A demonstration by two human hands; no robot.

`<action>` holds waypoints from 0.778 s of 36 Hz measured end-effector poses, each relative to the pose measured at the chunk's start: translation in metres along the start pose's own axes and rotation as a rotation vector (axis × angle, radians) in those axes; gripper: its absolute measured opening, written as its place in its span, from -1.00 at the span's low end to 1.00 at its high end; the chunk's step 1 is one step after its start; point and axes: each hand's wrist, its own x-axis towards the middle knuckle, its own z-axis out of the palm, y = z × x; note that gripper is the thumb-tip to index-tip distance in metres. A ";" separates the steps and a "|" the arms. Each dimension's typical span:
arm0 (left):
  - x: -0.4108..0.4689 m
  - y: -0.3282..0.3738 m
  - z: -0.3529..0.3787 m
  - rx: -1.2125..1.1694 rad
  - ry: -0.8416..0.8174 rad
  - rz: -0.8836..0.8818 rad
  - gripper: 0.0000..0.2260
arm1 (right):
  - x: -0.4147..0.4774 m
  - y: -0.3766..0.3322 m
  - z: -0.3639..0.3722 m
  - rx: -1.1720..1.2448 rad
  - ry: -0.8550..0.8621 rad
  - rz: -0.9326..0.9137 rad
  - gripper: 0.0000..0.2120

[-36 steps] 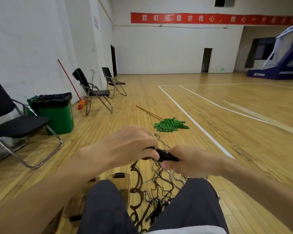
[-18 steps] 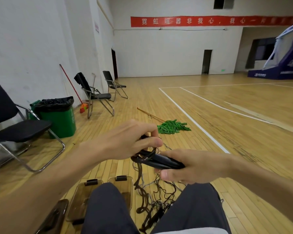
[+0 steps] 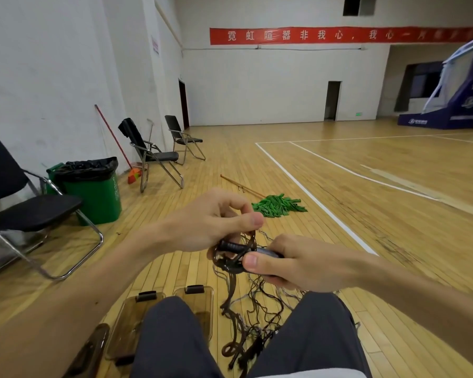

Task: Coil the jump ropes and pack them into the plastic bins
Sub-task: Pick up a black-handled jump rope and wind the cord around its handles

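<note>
Head view, hands first. Gripping the handles (image 3: 231, 246) in the right hand (image 3: 292, 264), fingers curled beneath and thumb pressed on top. Pinching strands of the rope (image 3: 227, 264) with the left hand (image 3: 210, 222), thumb and curled fingers closed just above the handles. A few small loops wound at the handles, a long tail hanging toward the floor (image 3: 339, 214).

Judging progress: early in coiling this one rope, with most of its length unwound. On the floor beneath the hands, a tangle (image 3: 257, 317) of more ropes and thin cords, none coiled. Beside the left knee (image 3: 175, 331), two amber bins (image 3: 194, 298) standing open, with what may be a lid (image 3: 90, 350) nearer. Nothing coiled visible inside, though partly hidden by the knee. Packing apparently not begun.

Around: a green mop (image 3: 277, 205) lying beyond the hands, then a trash can (image 3: 99, 197), folding chairs (image 3: 36, 211) and a broom (image 3: 133, 176) off to the left, all well apart from the work.

In the way, probably: the hanging tail running down into the tangle, likely to snag before winding on. Also the left knee, sitting between hands and bins.
</note>
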 end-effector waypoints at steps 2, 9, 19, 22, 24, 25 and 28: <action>-0.001 -0.001 -0.002 -0.089 -0.025 0.002 -0.79 | -0.001 -0.002 -0.002 0.013 0.007 -0.044 -0.47; 0.000 -0.007 0.013 -0.404 0.004 0.014 -0.68 | 0.003 0.000 -0.012 0.031 0.130 -0.142 -0.40; 0.002 -0.028 0.039 -0.502 0.154 -0.157 -0.62 | 0.007 0.005 -0.032 0.083 0.284 -0.096 -0.38; 0.002 -0.025 0.044 -0.531 0.169 -0.179 -0.62 | 0.010 0.010 -0.036 0.095 0.337 -0.046 -0.39; 0.003 -0.024 0.046 -0.549 0.190 -0.222 -0.62 | 0.013 0.014 -0.038 0.083 0.381 -0.010 -0.39; 0.003 -0.023 0.047 -0.530 0.193 -0.236 -0.62 | 0.015 0.016 -0.039 0.070 0.404 0.009 -0.40; 0.003 -0.020 0.050 -0.414 0.187 -0.253 -0.71 | 0.018 0.025 -0.041 0.014 0.458 0.042 -0.39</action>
